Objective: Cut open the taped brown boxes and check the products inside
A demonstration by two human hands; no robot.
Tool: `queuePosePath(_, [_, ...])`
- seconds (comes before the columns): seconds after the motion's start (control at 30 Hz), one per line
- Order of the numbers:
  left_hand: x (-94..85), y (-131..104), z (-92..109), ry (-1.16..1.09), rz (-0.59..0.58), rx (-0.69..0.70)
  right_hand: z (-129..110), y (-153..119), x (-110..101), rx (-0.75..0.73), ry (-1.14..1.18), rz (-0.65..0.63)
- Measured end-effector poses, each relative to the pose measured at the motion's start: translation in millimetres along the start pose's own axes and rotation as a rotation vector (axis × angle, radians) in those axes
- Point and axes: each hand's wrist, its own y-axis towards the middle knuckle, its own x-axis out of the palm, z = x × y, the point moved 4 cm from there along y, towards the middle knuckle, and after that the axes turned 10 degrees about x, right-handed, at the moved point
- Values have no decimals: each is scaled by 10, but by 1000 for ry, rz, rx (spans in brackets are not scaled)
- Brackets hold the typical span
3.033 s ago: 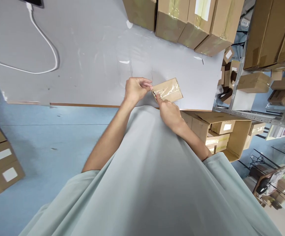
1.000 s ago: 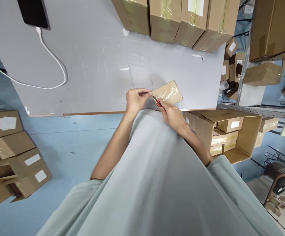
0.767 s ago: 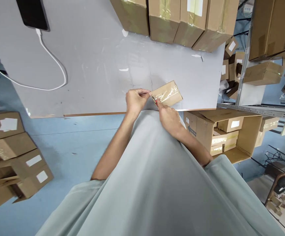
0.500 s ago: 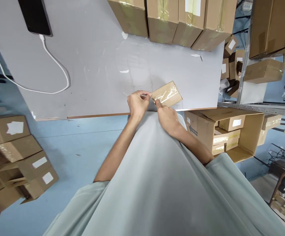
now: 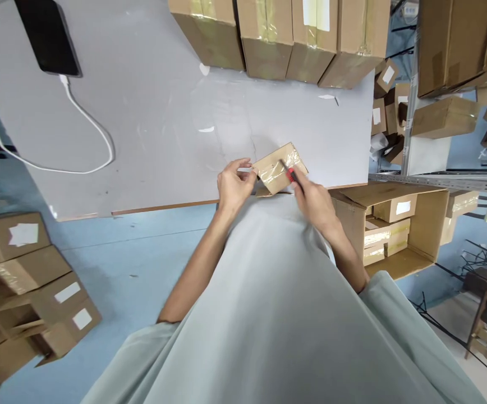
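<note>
Through the head camera I view the worktop from above. Nearest is the grey-green shirt (image 5: 269,292) of the wearer, reaching almost to the table's front edge. The right hand (image 5: 317,205) is closed around a red-and-black cutter (image 5: 292,177), its tip over the taped face of a small cardboard box (image 5: 272,169). The left hand (image 5: 234,188) has its fingertips at the box's left end; I cannot tell whether they pinch it. The box lies askew on the grey table (image 5: 155,129), just inside the brown-trimmed front edge (image 5: 163,206), with a cardboard flap (image 5: 263,192) showing at its near end; I cannot see its contents.

Right of the hands, beyond that edge, I note a large open carton (image 5: 426,224) holding several smaller boxes (image 5: 395,209), one white-labelled, others taped. At far left, stacked cartons (image 5: 37,266) stand apart from the table; one shows an open end. Blue floor (image 5: 142,252) runs between them and the left forearm.

Farther across, grey tabletop extends leftward from the left hand to a white cable (image 5: 104,140) plugged into a black phone (image 5: 49,36). Along the far side, four taped cartons (image 5: 269,56) stand in a row. Beyond the right edge, a metal shelf (image 5: 431,154) bears more cartons (image 5: 445,118).
</note>
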Motion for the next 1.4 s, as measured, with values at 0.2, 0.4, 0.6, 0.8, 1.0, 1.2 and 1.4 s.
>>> queuePosePath(0.2, [83,-13,-43,-13,-58,-31,630,574,216,185,344,192])
queuePosePath(0.4, [-140,263,-37,92,-5,-4,469,560,556,233,611,41])
queuePosePath(0.6, [17,238,350,248,-145,435,515,480,638,227,637,-10])
queuePosePath(0.8, [548,29,466,288,-426,659,615,261,506,175,404,57])
queuePosePath(1.0, [574,81,286,261,-379,674,366,25,274,168,21,23])
queuePosePath(1.2, [595,77,280,236,-379,654,166,56,242,205,-139,-37])
queuePosePath(1.4, [592,83,270,189,-379,654,21,72,309,281,-230,-40])
